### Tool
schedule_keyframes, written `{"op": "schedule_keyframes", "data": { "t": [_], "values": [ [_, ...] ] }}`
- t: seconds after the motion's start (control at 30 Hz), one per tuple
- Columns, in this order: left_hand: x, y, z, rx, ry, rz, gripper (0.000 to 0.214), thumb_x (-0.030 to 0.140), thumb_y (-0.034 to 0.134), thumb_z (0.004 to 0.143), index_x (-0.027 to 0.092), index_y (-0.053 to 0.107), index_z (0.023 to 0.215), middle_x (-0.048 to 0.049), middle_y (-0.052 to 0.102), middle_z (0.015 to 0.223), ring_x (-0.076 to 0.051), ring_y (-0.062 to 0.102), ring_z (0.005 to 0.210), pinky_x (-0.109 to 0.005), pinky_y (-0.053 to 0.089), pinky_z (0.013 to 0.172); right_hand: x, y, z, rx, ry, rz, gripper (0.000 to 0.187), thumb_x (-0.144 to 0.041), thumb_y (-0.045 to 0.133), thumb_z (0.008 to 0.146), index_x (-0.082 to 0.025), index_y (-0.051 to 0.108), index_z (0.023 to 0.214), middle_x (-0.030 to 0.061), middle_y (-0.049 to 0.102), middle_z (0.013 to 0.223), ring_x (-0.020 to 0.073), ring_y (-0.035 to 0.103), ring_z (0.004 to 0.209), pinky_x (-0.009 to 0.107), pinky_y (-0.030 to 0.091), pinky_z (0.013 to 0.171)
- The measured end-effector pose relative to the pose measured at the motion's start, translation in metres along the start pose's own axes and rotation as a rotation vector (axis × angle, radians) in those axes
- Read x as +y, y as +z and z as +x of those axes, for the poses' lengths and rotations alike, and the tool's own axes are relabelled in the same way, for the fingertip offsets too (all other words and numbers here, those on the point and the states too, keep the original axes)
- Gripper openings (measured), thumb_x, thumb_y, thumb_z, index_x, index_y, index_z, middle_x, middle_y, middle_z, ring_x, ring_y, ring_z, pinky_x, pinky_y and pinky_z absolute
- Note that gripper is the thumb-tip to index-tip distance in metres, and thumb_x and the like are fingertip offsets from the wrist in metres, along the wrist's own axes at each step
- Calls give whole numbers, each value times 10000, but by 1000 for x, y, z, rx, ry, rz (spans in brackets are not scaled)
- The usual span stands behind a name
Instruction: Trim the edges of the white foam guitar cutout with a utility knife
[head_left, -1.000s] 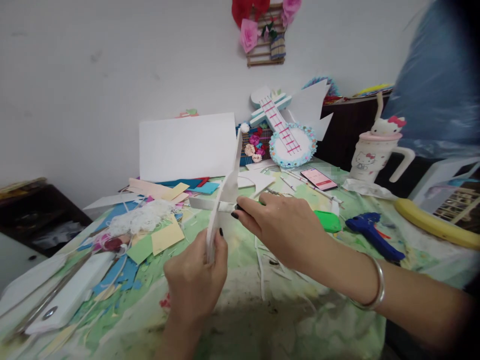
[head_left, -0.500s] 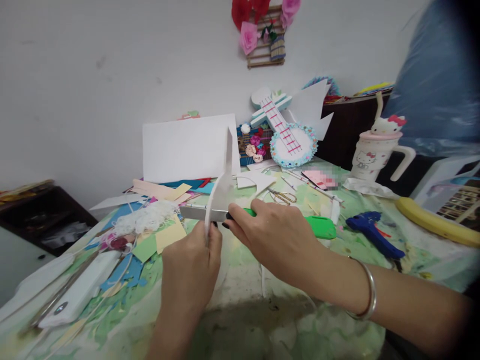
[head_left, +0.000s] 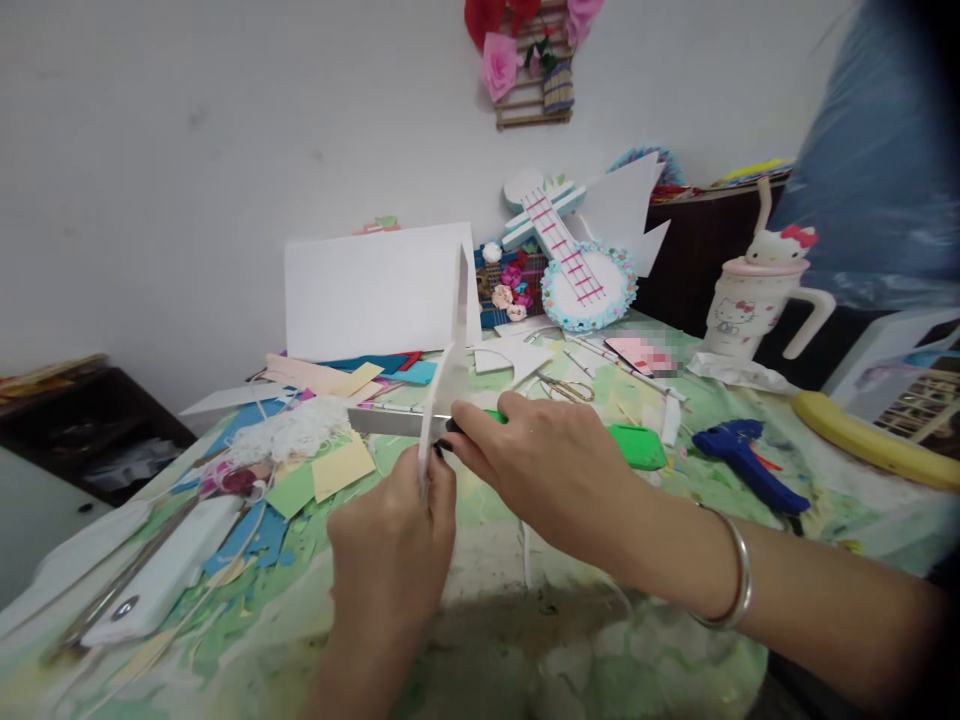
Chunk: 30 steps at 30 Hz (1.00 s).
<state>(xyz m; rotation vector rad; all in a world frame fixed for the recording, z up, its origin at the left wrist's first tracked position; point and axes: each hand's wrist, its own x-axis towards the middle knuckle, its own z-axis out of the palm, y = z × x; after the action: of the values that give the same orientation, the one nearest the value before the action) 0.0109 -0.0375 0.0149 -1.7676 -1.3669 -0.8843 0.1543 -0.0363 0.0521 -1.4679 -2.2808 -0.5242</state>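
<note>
So, this one's mid-cut, as far as I can judge. The whole tabletop (head_left: 525,620) is buried in craft mess, and I'll place everything off the white foam piece (head_left: 450,375) since that's the star here.

Behind the foam piece, a big white sheet (head_left: 375,290) leans on the wall. The right hand (head_left: 555,480) comes in from the right of it, clenched round the green handle of a utility knife (head_left: 382,422). The left hand (head_left: 390,560) sits right under the foam piece, pinching its lower end so it stands on edge, tip pointing up. The blade runs sideways across the foam piece just above those pinching fingers and pokes out on its left side. So the knife looks to be partway through the material.

Well off to the right of the foam piece lies a blue glue gun (head_left: 742,460). Small scissors (head_left: 566,390) lie behind and right of it, and coloured paper scraps (head_left: 330,470) are strewn to its left.

My read on the next bit: it calls for a firm pinch low down and a slow, level draw of the blade. Those fingertips are really close to the edge, so I'd keep them clear of it.
</note>
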Motion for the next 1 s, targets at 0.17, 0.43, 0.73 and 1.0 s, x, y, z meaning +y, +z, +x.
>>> {"op": "schedule_keyframes", "data": {
  "t": [0.17,0.43,0.73,1.0],
  "values": [
    [1,0,-1,8,17,9,314,214,445,849,163,558,562,14,447,347,-119,388,304,-225,195,404,3,-1,-2,-9,19,-18,347,-430,269,970,-236,556,964,42,597,716,172,600,582,240,205,486],
    [0,-3,-2,19,44,-5,312,208,444,857,153,584,583,18,458,348,-113,404,297,-223,213,385,12,2,-2,-9,49,-34,370,-449,249,973,-254,564,963,20,582,661,164,581,548,247,163,474],
    [0,-5,-3,4,48,-59,325,216,431,874,154,602,604,25,482,353,-107,423,290,-219,234,371,21,3,-4,-24,71,-20,383,-466,240,973,-267,567,988,21,601,684,159,567,558,235,170,496],
    [-2,-11,-1,-145,-93,-87,285,256,460,810,177,561,556,25,457,354,-108,414,321,-220,234,410,16,2,-6,5,60,-34,379,-448,239,977,-254,563,948,21,585,654,145,545,527,246,124,491]
  ]
}}
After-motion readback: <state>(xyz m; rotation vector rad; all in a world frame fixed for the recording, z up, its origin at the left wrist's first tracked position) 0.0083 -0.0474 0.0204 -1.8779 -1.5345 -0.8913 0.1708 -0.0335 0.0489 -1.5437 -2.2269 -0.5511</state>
